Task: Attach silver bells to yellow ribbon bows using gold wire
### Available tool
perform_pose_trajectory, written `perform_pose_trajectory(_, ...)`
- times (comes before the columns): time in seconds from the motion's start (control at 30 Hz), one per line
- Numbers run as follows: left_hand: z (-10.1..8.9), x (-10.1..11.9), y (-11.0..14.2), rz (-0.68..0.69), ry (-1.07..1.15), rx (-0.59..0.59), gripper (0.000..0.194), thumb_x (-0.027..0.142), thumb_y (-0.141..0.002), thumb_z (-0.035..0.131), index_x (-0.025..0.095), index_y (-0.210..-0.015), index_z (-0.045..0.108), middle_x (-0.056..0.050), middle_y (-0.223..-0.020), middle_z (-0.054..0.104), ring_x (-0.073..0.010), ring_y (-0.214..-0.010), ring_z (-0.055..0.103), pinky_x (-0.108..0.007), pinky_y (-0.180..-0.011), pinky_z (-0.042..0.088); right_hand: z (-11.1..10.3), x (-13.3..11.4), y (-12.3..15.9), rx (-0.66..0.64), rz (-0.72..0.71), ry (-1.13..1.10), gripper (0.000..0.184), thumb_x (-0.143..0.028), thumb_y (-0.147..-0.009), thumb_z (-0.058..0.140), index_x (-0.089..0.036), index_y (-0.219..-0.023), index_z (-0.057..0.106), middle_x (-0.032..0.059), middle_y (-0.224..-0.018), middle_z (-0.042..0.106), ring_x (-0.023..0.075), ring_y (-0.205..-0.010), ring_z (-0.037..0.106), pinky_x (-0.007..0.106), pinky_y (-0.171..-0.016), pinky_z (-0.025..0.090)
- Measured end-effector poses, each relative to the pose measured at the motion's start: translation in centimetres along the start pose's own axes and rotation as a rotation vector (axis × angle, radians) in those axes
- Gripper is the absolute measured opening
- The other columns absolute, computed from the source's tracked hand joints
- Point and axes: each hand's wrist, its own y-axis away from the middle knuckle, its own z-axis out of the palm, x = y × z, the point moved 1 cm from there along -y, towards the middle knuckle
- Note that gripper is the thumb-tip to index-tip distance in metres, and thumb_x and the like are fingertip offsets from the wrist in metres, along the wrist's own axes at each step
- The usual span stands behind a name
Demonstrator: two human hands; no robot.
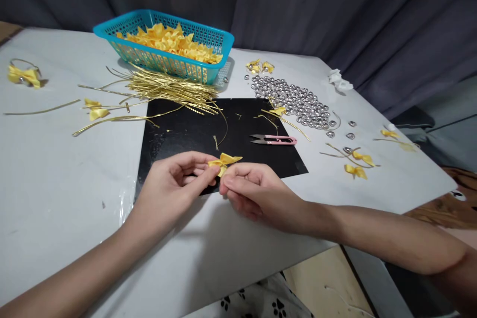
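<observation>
The fingers of the left hand [175, 179] pinch a yellow bow [226, 159] above the near part of the black mat [238, 131]. The right hand's [257, 191] fingers press together close beside it; what they hold is hidden. Pinching too hard could crease the bow; too loosely, drop it. Its long axis runs roughly sideways, one tip pointing right.

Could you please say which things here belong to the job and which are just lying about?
Likely in the work: yellow bow in the left hand, blue basket of yellow pieces, gold cords, silver beads, pink snips, black mat.

Apparently just lying about: crumpled white scrap, tiny offcut.
</observation>
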Motion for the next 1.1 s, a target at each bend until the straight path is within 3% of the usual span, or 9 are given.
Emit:
perform_pose_trajectory(0.3, 0.0, 0.0, 0.0, 0.090, -0.154, -0.113, 0.019, 0.033, -0.077, 0.060, 0.015, -0.074, 0.065, -0.002, -0.067, 0.066, -0.0125, -0.061, 0.058, -0.021, -0.054, 0.046, -0.2, 0.0, -0.1, -0.052, 0.047, -0.219, 0.022, -0.030, -0.081, 0.060, -0.011, -0.072, 0.051, -0.0087, -0.047, 0.041, -0.0008, -0.035, 0.025, 0.010, -0.033, 0.026)
perform_pose_trajectory(0.47, 0.1, -0.3, 0.3, 0.151, -0.243, -0.065, 0.018, 0.033, -0.080, 0.057, 0.017, -0.077, 0.064, -0.002, -0.071, 0.067, -0.0130, -0.063, 0.060, -0.021, -0.056, 0.047, -0.3, 0.0, -0.3, -0.102, 0.035, -0.251, 0.020, -0.028, -0.082, 0.060, -0.011, -0.074, 0.052, -0.0088, -0.047, 0.041, -0.0005, -0.035, 0.024, 0.009, -0.034, 0.028)
perform_pose_trajectory(0.53, -0.1, -0.3, 0.6, 0.275, -0.354, 0.015, 0.014, 0.029, -0.081, 0.057, 0.018, -0.079, 0.064, -0.002, -0.074, 0.069, -0.0126, -0.063, 0.061, -0.021, -0.057, 0.048, -0.3, 0.1, -0.4, -0.115, -0.003, -0.203, 0.019, -0.028, -0.084, 0.056, -0.011, -0.076, 0.053, -0.0074, -0.051, 0.044, -0.0003, -0.037, 0.028, 0.010, -0.036, 0.032)
perform_pose_trajectory(0.6, -0.4, -0.1, 1.1, 0.485, -0.479, 0.081, 0.008, 0.023, -0.080, 0.058, 0.019, -0.080, 0.065, -0.001, -0.075, 0.069, -0.0120, -0.062, 0.061, -0.021, -0.058, 0.048, -0.3, 0.2, -0.5, -0.127, -0.042, -0.125, 0.019, -0.028, -0.085, 0.054, -0.012, -0.077, 0.053, -0.0057, -0.058, 0.047, 0.0001, -0.040, 0.034, 0.011, -0.038, 0.036)
perform_pose_trajectory(0.7, -0.8, 0.3, 1.6, 0.692, -0.572, 0.106, 0.012, 0.016, -0.077, 0.059, 0.023, -0.081, 0.068, -0.001, -0.075, 0.071, -0.0137, -0.063, 0.063, -0.023, -0.063, 0.049, -0.3, 0.3, -0.4, -0.095, -0.075, 0.053, 0.018, -0.029, -0.085, 0.052, -0.012, -0.080, 0.053, -0.0032, -0.066, 0.050, 0.0008, -0.046, 0.040, 0.013, -0.045, 0.041)
perform_pose_trajectory(0.93, -1.2, 0.9, 1.7, 0.850, -0.511, 0.010, 0.021, 0.009, -0.073, 0.059, 0.027, -0.081, 0.068, 0.000, -0.072, 0.073, -0.0145, -0.064, 0.067, -0.023, -0.065, 0.054, -0.5, -0.1, 0.4, 0.037, -0.437, 0.579, 0.014, -0.014, -0.083, 0.046, -0.012, -0.070, 0.049, -0.0031, -0.062, 0.046, 0.0021, -0.052, 0.040, 0.012, -0.046, 0.032)
perform_pose_trajectory(1.1, -1.1, 1.3, 1.7, 0.928, -0.635, 0.036, 0.020, 0.012, -0.075, 0.054, 0.027, -0.075, 0.068, 0.001, -0.069, 0.074, -0.0142, -0.060, 0.067, -0.020, -0.060, 0.055, -0.3, 0.3, 0.7, 0.038, -0.435, 0.586, 0.019, -0.020, -0.087, 0.043, -0.013, -0.069, 0.046, -0.0025, -0.061, 0.045, 0.0026, -0.051, 0.042, 0.013, -0.045, 0.033)
